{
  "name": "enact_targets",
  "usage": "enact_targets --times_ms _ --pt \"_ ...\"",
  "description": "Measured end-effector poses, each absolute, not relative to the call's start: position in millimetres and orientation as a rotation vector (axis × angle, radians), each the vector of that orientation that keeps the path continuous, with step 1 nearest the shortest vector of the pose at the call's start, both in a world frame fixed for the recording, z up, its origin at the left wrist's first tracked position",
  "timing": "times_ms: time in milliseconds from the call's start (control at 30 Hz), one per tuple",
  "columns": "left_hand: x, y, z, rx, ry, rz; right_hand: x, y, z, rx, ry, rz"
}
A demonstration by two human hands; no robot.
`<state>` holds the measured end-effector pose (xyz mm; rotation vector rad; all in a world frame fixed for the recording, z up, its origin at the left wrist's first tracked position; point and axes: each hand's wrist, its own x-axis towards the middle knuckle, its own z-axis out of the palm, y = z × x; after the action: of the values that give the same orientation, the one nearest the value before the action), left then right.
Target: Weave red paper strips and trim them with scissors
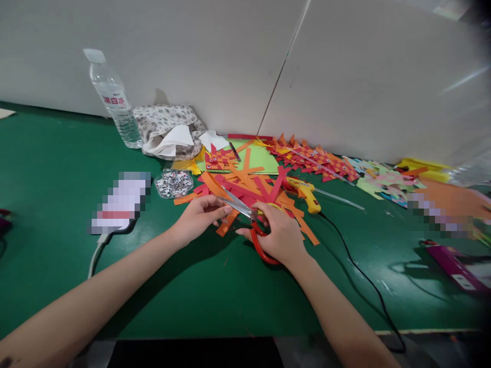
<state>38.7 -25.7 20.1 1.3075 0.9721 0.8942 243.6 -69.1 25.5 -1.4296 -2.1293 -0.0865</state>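
Note:
My right hand [282, 232] holds a pair of scissors [241, 207] with red handles, fingers through the loops. Their blades point up and left, slightly apart, toward my left hand [201, 217]. The fingers of my left hand are curled together by the blades; what they pinch is too small or hidden to tell. An orange paper strip [211, 184] shows just behind these fingers. Under and beyond both hands lies a loose pile of red and orange paper strips [245, 189]. Right of the pile rests a yellow glue gun [307, 194] with a clear glue stick.
Googly eyes [174, 183] in a clear pack lie left of the pile, near a phone [125, 202] on a cable. A water bottle [115, 102] and cloth tissue holder [169, 128] stand behind. Woven paper fish [314, 158] lie along the wall. A black cord [356, 266] runs right.

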Motion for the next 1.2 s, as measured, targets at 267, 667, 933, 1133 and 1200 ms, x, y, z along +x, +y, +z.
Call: enact_targets --times_ms 267,667,933,1133,1200 --pt "37.7 -24.0 17.4 1.309 0.947 0.893 242.6 -68.7 27.0 -1.409 -2.128 -0.107" --pt "39.5 -25.6 21.1 1.285 0.957 0.889 241.9 -68.5 26.2 -1.356 -2.117 -0.122" --pt "38.5 -25.5 20.2 1.257 0.941 0.889 243.0 -69.3 24.1 -1.383 -2.122 -0.120" --pt "37.8 -25.7 21.6 1.212 0.931 0.880 243.6 -68.3 23.8 -1.398 -2.106 -0.093" --pt "38.1 -25.7 22.6 1.207 0.920 0.880 243.8 -68.2 23.2 -1.414 -2.099 -0.078"
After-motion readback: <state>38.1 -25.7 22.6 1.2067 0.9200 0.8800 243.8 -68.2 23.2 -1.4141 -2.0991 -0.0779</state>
